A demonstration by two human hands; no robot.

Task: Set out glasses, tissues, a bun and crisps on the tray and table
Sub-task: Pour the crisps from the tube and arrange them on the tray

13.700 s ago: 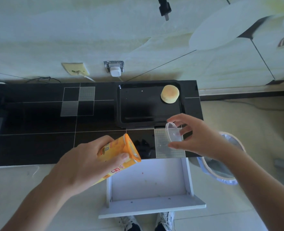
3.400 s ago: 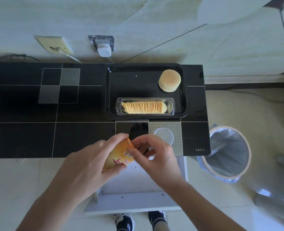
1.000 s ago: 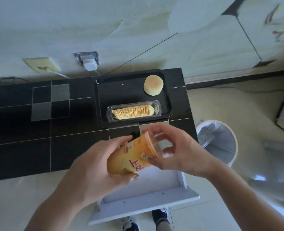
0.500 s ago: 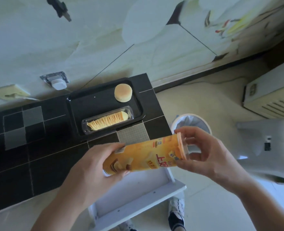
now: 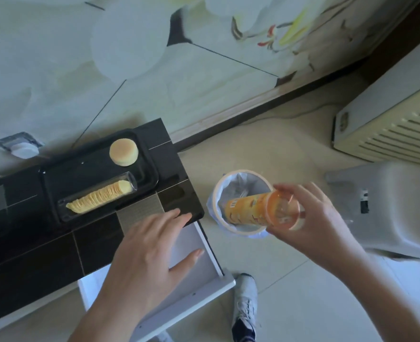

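Crisps in clear plastic sleeve point(image 5: 100, 196) lying on black rectangular tray point(image 5: 56, 174); orange cardboard crisp tube point(image 5: 251, 209), earlier two-handed, being gripped by right hand point(image 5: 310, 218) alone over white-rimmed bin point(image 5: 219, 191); left hand point(image 5: 149, 253) released, fingers spread; crisps step judged done

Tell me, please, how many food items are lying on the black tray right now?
2: a bun at the tray's far right corner, and crisps in a clear sleeve along its near edge.

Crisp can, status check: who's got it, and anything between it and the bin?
Right hand grips crisp can at its lidded end, over bin. Left hand open, empty. Crisps and bun on tray. Nothing blocking.
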